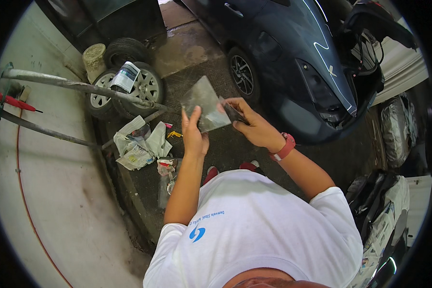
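Left hand [194,134] grips a grey sheet [204,103]; right hand [254,126] pinches its edge beside a dark scraper [235,114]. Loose grip could drop it.

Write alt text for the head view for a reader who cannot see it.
A person's left hand holds up a flat grey sheet while the right hand presses a small dark piece against it. Beyond them are a dark car, stacked wheels and crumpled newspaper.

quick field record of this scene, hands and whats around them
place: garage floor beside a dark car
left hand: holds a grey sheet by its lower edge
right hand: grips a dark tool against the sheet
wrist: red band on the right
nearby: crumpled paper, stacked tyres
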A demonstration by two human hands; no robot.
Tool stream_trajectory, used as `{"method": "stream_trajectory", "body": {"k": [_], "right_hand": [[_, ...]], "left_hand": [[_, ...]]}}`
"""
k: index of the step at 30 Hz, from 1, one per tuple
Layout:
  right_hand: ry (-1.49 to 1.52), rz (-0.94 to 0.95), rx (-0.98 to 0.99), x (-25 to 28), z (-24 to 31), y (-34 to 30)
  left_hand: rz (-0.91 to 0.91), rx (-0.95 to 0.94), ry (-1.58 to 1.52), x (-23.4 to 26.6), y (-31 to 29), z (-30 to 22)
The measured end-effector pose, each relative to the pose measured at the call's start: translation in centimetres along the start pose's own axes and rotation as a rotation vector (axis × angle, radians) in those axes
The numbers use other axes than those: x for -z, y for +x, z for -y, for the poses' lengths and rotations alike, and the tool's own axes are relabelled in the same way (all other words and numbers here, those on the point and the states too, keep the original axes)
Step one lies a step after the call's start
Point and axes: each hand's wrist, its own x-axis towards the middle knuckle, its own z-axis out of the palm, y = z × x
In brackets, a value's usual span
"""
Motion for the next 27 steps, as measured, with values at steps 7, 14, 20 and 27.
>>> {"method": "stream_trajectory", "body": {"k": [7, 14, 20, 27], "right_hand": [[0.33, 0.105, -0.478, 0.9, 0.8, -1.4], [0.693, -0.178, -0.337, 5.8, -0.8, -0.5], [0.216, -0.048, -0.339, 6.5, -3.1, -1.8], [-0.96, -0.218, 0.233, 2.7, 2.5, 0.8]], "left_hand": [[-0.084, -0.228, 0.152, 0.4, 0.6, -0.1], [0.254, 0.382, 0.082, 2.2, -0.2, -1.1], [0.222, 0.26, 0.004, 1.1, 0.0, -1.5], [0.246, 0.028, 0.437, -0.5, 0.0, -0.5]]}}
